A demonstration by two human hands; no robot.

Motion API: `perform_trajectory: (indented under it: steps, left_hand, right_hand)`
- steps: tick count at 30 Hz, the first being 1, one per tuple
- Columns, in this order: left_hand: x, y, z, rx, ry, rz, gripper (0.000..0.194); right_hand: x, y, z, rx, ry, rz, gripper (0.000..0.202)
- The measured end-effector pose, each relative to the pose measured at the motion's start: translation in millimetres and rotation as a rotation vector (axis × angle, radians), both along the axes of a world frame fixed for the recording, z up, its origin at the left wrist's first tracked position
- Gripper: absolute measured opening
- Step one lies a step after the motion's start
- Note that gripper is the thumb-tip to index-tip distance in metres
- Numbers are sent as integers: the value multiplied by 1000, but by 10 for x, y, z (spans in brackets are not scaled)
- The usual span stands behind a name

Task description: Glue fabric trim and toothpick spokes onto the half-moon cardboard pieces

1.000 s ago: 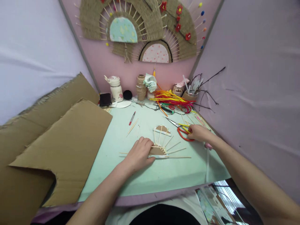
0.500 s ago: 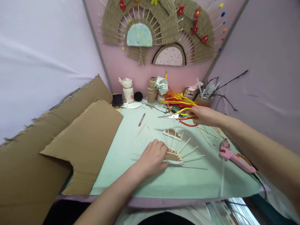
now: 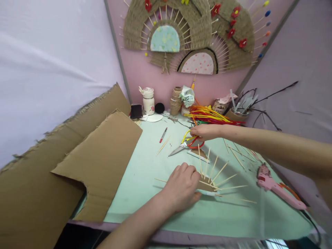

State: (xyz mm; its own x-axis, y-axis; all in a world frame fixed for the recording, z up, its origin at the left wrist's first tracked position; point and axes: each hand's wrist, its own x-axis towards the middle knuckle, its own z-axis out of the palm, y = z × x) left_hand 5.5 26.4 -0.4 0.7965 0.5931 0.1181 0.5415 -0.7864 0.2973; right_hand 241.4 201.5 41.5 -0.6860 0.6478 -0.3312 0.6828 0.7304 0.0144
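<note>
My left hand [image 3: 183, 185] is closed on the left part of a brown cardboard half-disc [image 3: 206, 185], its fingertips partly hidden. Thin wooden sticks [image 3: 220, 173] fan out from the half-disc, and a pale fabric strip shows along its lower edge. Above it, my right hand [image 3: 203, 132] grips a pair of scissors [image 3: 178, 149] by the red and yellow handles. The blades point down and to the left, close together, over the table. Just under the handles lies a cardboard scrap [image 3: 199, 154] with a white edge.
Large cardboard sheets [image 3: 103, 155] cover the table's left side. A pink glue gun [image 3: 280, 190] lies at the right, near loose sticks [image 3: 238, 157]. Behind are a red marker [image 3: 163, 135], a white bottle [image 3: 148, 103], twine [image 3: 176, 101] and colourful pipe cleaners [image 3: 212, 114].
My right hand has brought the scissors down and to the left, toward the half-disc; their blades now tilt downward. My left hand still holds the half-disc. The view has shifted slightly.
</note>
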Motion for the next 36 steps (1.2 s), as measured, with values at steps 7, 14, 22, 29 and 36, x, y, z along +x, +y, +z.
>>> perform_trajectory:
  steps: [7, 14, 22, 29, 36]
  left_hand:
    - [-55, 33, -87, -53, 12, 44, 24]
    - [-140, 47, -120, -67, 55, 55, 25]
    - [-205, 76, -123, -78, 29, 36, 23]
    - [-279, 192, -69, -74, 44, -44, 24]
    - [-362, 257, -79, -40, 44, -43, 24]
  right_hand:
    - [-588, 54, -211, -106, 61, 133, 25]
    - [-829, 125, -239, -221, 111, 100, 21]
    - [-271, 206, -194, -275, 234, -143, 35]
    - [68, -167, -444, -275, 321, -211, 65]
    - [363, -332, -456, -215, 308, -288, 52]
